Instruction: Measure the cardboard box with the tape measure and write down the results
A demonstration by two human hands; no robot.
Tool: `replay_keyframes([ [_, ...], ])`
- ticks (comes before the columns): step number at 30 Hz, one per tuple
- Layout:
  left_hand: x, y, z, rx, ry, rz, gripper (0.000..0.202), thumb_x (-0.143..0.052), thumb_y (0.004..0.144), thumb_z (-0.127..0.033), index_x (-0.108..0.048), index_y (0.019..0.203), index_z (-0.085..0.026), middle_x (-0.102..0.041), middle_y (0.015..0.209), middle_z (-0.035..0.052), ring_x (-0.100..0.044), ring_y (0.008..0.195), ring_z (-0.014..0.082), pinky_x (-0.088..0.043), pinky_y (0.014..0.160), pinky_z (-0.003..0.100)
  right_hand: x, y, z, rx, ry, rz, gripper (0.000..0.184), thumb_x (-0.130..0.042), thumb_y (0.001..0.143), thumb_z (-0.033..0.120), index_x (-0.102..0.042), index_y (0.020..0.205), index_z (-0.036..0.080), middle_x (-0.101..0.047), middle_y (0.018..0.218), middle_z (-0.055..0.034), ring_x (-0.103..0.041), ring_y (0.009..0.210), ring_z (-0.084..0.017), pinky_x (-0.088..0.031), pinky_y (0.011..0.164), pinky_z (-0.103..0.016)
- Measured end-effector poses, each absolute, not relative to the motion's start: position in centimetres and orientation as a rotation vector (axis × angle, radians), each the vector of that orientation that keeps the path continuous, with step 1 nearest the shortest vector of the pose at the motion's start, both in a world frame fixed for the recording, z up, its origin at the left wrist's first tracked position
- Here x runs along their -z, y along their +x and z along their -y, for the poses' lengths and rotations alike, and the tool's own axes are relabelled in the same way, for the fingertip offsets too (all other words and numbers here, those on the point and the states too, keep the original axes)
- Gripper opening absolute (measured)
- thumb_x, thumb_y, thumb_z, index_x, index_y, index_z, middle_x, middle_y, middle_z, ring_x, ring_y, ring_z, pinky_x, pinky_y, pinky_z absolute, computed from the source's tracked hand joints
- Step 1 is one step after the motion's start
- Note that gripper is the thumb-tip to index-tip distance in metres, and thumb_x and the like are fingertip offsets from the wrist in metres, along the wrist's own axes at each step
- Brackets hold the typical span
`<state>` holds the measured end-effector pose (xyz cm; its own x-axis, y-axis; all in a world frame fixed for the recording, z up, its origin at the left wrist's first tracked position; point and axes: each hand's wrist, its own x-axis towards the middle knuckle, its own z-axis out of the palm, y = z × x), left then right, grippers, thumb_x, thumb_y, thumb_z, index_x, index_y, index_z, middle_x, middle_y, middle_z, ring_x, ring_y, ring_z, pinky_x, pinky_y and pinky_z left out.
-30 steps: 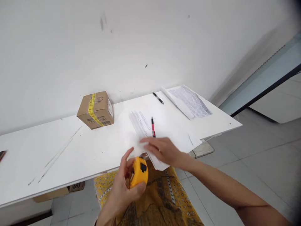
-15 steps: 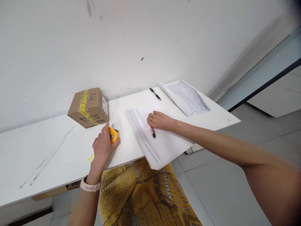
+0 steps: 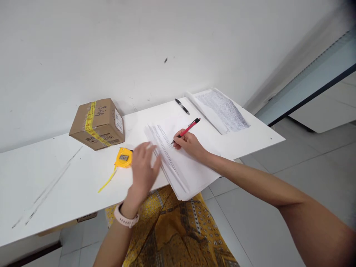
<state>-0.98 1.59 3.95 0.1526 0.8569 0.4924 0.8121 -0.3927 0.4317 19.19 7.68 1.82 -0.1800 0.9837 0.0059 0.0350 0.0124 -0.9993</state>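
In my right hand [image 3: 189,145] is a red pen [image 3: 190,127], its tip pointing down at the stack of papers [image 3: 191,174]. Columns of small marks run along the left side of the top sheet. My left hand [image 3: 145,165], blurred by motion, has its fingers apart and holds nothing; it is just left of the papers. Beside it on the table lies a yellow tape measure [image 3: 123,158], with a short length of yellow blade [image 3: 107,182] sticking out toward the front edge.
A taped cardboard box [image 3: 97,124] stands against the wall behind the tape measure. A black pen [image 3: 182,106] lies at the back of the white table [image 3: 50,178]. Beside that pen, a densely written sheet [image 3: 222,109] lies to the right. Tiled floor shows past the table's edge.
My left hand has let go of the tape measure and moved right toward the papers. The red pen, earlier lying under my right hand, is now held upright at a slant in its fingers.
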Motion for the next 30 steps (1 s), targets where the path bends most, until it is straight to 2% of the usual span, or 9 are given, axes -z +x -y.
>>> replay_keyframes([
  [3, -3.3, 2.9, -0.8, -1.031, 2.266, -1.378, 0.013, -0.057, 0.091, -0.026, -0.069, 0.091, -0.022, -0.070, 0.101, 0.0106, -0.060, 0.101, 0.0293, -0.043, 0.093, 0.045, -1.0, 18.9, -8.0, -1.335, -1.129, 1.344, 0.017, -0.064, 0.079, 0.034, -0.053, 0.078, 0.021, -0.063, 0.064, 0.0013, -0.057, 0.061, -0.014, -0.046, 0.063, -0.030],
  [5, -2.5, 4.1, -0.4, -0.901, 2.267, -1.412, 0.017, -0.057, 0.091, -0.025, -0.067, 0.078, -0.022, -0.068, 0.081, 0.0083, -0.060, 0.087, 0.0283, -0.044, 0.083, 0.043, -0.7, 19.0, -8.0, -1.262, -1.145, 1.394, 0.016, -0.063, 0.079, 0.032, -0.051, 0.074, 0.022, -0.056, 0.060, 0.0043, -0.049, 0.056, -0.012, -0.040, 0.056, -0.028],
  [7, -1.5, 4.2, 0.0, -0.781, 2.289, -1.501, 0.018, -0.056, 0.091, -0.024, -0.065, 0.075, -0.022, -0.064, 0.074, 0.0067, -0.058, 0.079, 0.0271, -0.043, 0.077, 0.041, -0.6, 19.2, -7.8, -1.188, -1.170, 1.477, 0.012, -0.061, 0.079, 0.028, -0.052, 0.074, 0.023, -0.050, 0.059, 0.0055, -0.044, 0.055, -0.012, -0.034, 0.053, -0.028],
  [10, -0.4, 3.7, 0.6, -0.749, 2.344, -1.534, 0.010, -0.058, 0.089, -0.021, -0.067, 0.093, -0.021, -0.066, 0.090, 0.0094, -0.058, 0.088, 0.0282, -0.044, 0.080, 0.041, -0.7, 19.3, -7.5, -1.203, -1.160, 1.525, 0.008, -0.060, 0.080, 0.026, -0.054, 0.077, 0.024, -0.051, 0.064, 0.0047, -0.045, 0.057, -0.013, -0.034, 0.054, -0.029],
  [13, -0.1, 3.3, 1.1, -0.735, 2.423, -1.512, 0.032, -0.062, 0.087, -0.024, -0.062, 0.119, -0.019, -0.065, 0.121, 0.0152, -0.056, 0.101, 0.0326, -0.044, 0.085, 0.045, -0.8, 19.1, -7.4, -1.236, -1.155, 1.498, 0.017, -0.062, 0.080, 0.028, -0.048, 0.071, 0.024, -0.049, 0.061, 0.0050, -0.045, 0.058, -0.014, -0.036, 0.056, -0.029],
  [16, -0.1, 3.3, 1.6, -0.677, 2.494, -1.501, 0.050, -0.068, 0.083, -0.034, -0.056, 0.129, -0.019, -0.054, 0.142, 0.0183, -0.052, 0.116, 0.0399, -0.040, 0.092, 0.054, -0.5, 19.1, -7.5, -1.156, -1.202, 1.554, 0.026, -0.061, 0.080, 0.027, -0.040, 0.066, 0.024, -0.038, 0.057, 0.0064, -0.037, 0.054, -0.012, -0.031, 0.054, -0.029],
  [18, -0.2, 3.4, 1.7, -0.670, 2.521, -1.486, 0.056, -0.069, 0.082, -0.041, -0.054, 0.131, -0.019, -0.051, 0.146, 0.0192, -0.046, 0.128, 0.0425, -0.033, 0.101, 0.060, -0.3, 19.1, -7.6, -1.117, -1.214, 1.591, 0.027, -0.059, 0.080, 0.026, -0.038, 0.065, 0.024, -0.036, 0.057, 0.0065, -0.034, 0.054, -0.012, -0.029, 0.053, -0.029],
  [21, -0.1, 3.4, 1.8, -0.671, 2.539, -1.493, 0.057, -0.068, 0.082, -0.042, -0.053, 0.132, -0.018, -0.050, 0.148, 0.0186, -0.041, 0.136, 0.0402, -0.023, 0.111, 0.062, -0.1, 19.1, -7.7, -1.103, -1.227, 1.621, 0.026, -0.058, 0.081, 0.024, -0.037, 0.065, 0.024, -0.036, 0.058, 0.0066, -0.033, 0.054, -0.011, -0.028, 0.053, -0.029],
  [30, -0.1, 3.3, 1.7, -0.645, 2.546, -1.508, 0.057, -0.067, 0.081, -0.041, -0.054, 0.131, -0.016, -0.051, 0.147, 0.0178, -0.043, 0.135, 0.0382, -0.025, 0.112, 0.062, -0.3, 19.0, -7.5, -1.104, -1.259, 1.635, 0.027, -0.058, 0.082, 0.024, -0.036, 0.065, 0.023, -0.037, 0.060, 0.0064, -0.032, 0.055, -0.011, -0.027, 0.052, -0.029],
])
